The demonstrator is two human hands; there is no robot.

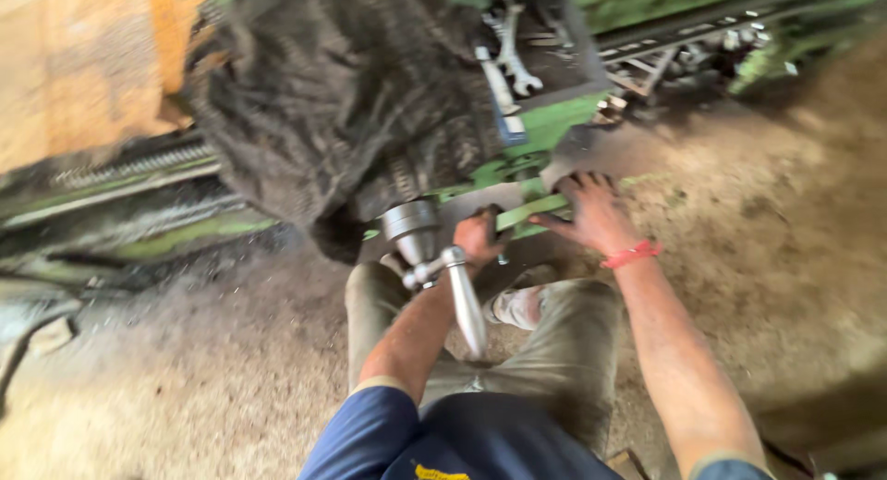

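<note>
Head view: left hand [479, 236] is curled around the green bar [528, 212] at the lathe's [545, 129] front, while right hand [596, 212] lies spread on it, steadying.

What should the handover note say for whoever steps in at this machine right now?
Left hand: closed around a part at the lower edge of the green machine, just beside the metal lever handle.
Right hand: open, palm and fingers pressed on the green bar at the machine's edge; red band on the wrist.
Wrenches lie on the machine top, untouched.
The view is blurred, so what is done and what is left cannot be told. Both hands are on the machine.
</note>
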